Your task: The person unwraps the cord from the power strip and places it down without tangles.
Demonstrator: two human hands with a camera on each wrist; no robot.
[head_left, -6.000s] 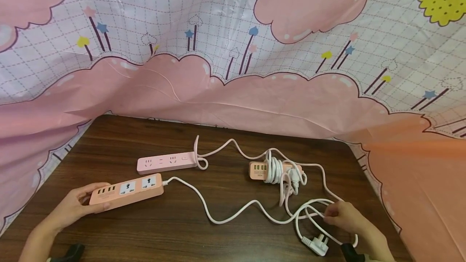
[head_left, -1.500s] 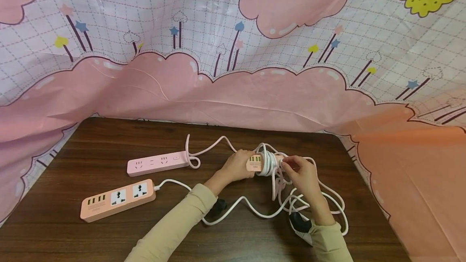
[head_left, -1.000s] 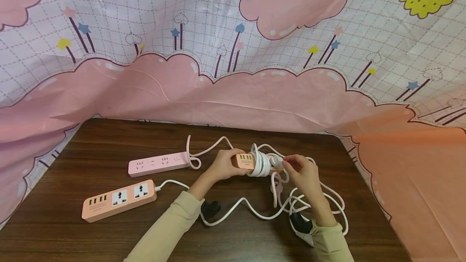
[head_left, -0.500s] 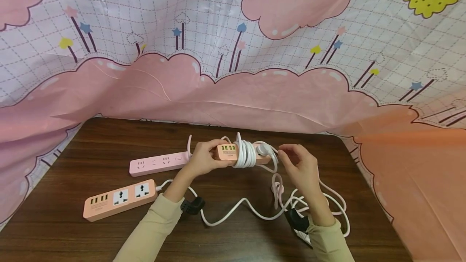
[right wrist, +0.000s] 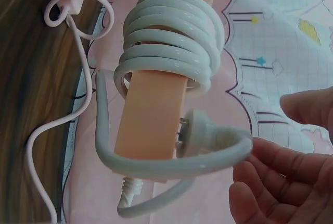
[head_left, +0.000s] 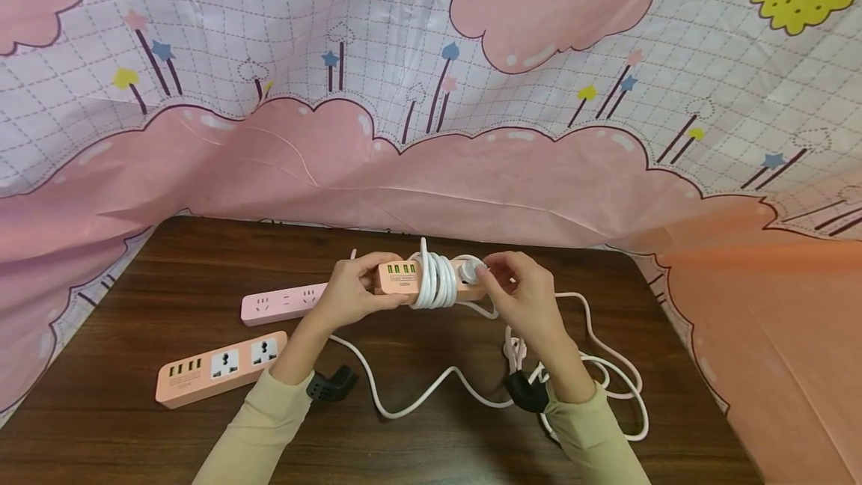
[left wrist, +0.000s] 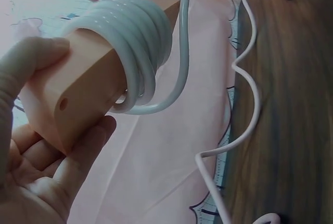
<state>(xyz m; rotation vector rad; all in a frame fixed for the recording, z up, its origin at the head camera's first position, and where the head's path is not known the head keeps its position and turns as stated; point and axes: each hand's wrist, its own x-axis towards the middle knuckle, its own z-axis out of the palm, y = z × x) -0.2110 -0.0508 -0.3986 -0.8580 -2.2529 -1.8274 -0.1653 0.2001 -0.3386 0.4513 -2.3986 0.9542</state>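
Observation:
My left hand (head_left: pixel 350 294) grips the USB end of a peach power strip (head_left: pixel 400 279) and holds it above the table. The strip's white cord (head_left: pixel 436 283) is wound round its middle in several turns. At the strip's right end sits a white plug (head_left: pixel 471 270); in the right wrist view part of its metal prongs shows between plug (right wrist: pixel 197 135) and strip. My right hand (head_left: pixel 528 302) is beside this plug, thumb and fingers spread apart in the right wrist view. The fingers (right wrist: pixel 291 161) are close to the cord's loop; whether they touch it I cannot tell.
A second peach power strip (head_left: pixel 202 373) lies at the table's left, behind it a pink power strip (head_left: pixel 279 304). White cord (head_left: pixel 404 414) runs across the front and loops at the right. A pink-corded plug (head_left: pixel 515 349) lies near my right wrist. A patterned curtain (head_left: pixel 417 178) hangs behind.
My left hand earlier held the other peach strip, then gripped the cord-wound one, lifted it and brought it left. My right hand came off the plug, then moved left close to it again.

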